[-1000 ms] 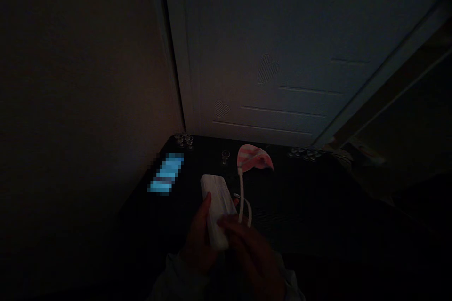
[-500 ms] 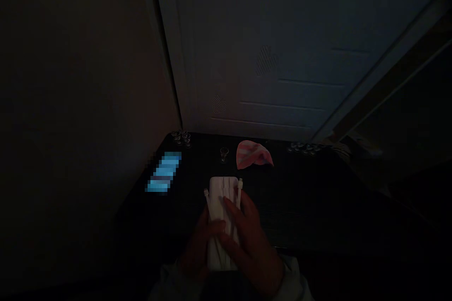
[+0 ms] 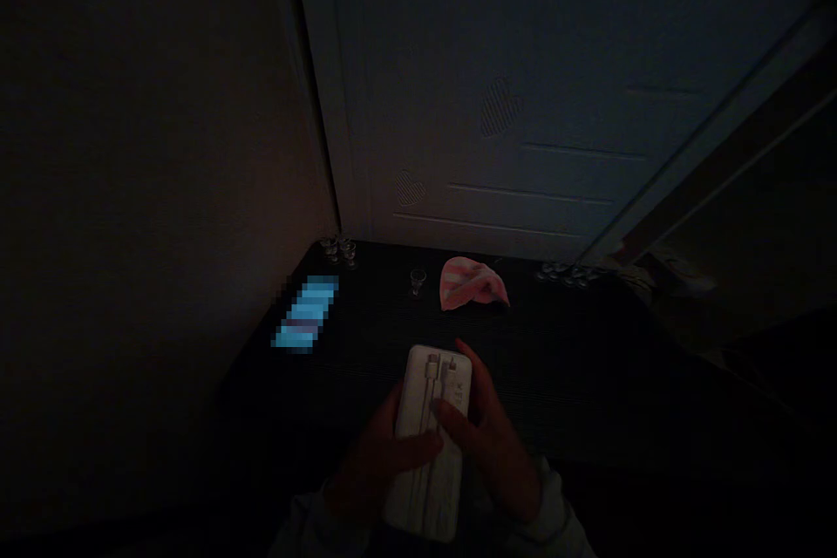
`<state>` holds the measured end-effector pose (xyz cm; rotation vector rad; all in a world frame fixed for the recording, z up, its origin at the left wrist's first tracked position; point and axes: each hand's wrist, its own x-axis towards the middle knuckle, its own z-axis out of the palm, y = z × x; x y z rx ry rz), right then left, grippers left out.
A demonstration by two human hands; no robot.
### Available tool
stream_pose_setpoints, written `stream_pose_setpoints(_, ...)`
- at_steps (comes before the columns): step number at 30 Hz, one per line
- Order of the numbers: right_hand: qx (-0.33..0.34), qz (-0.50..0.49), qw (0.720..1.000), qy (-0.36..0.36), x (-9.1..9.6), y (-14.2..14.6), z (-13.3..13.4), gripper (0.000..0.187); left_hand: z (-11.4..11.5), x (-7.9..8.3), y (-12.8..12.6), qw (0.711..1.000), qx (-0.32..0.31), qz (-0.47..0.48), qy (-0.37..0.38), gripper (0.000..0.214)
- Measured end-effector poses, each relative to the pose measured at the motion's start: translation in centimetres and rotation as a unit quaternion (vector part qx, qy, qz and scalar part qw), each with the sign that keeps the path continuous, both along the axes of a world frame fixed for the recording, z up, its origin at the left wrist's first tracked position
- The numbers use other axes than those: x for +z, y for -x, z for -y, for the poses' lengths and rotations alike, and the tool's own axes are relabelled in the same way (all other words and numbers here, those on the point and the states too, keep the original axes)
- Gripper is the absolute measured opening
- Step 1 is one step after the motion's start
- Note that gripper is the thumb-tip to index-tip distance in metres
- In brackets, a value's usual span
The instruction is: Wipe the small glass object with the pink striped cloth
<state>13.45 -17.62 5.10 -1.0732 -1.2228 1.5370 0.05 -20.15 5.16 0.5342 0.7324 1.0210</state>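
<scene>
A white power bank (image 3: pixel 445 479) with built-in cables is held between both hands, tilted toward the camera. Two cable plugs (image 3: pixel 432 366) lie flat near its top end, their white leads running down the face. My left hand (image 3: pixel 376 458) grips the left edge, its thumb across the front. Around the right edge wraps my right hand (image 3: pixel 493 445), thumb pressed on the cables and one fingertip showing past the top corner. The fingers behind the power bank are hidden.
The scene is very dark. On the black table (image 3: pixel 366 323) are a lit, pixelated blue screen (image 3: pixel 306 314), a small stemmed glass (image 3: pixel 418 281) and a pink striped cloth (image 3: pixel 472 284). Several glasses (image 3: pixel 338 250) stand at the back left, more (image 3: pixel 568 275) at the back right. A heart-patterned panel (image 3: pixel 500 183) rises behind.
The power bank has turned and shifted slightly right. Plugs that stuck out at both sides no longer show; two now lie flat on the visible face. Both thumbs have moved with it.
</scene>
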Motion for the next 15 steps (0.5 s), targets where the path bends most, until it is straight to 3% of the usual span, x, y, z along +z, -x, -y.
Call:
stream_pose_setpoints(9,-0.051,-0.062,0.995,0.056,0.2,0.3,-0.4,0.042,0.0,-0.5,-0.2,0.997,0.012,-0.071,0.001,0.060)
stream_pose_setpoints(15,0.012,-0.062,0.997,0.039,0.4,1.2,-2.5,0.031,-0.6,-0.6,1.2,0.994,0.032,-0.099,0.023,0.060)
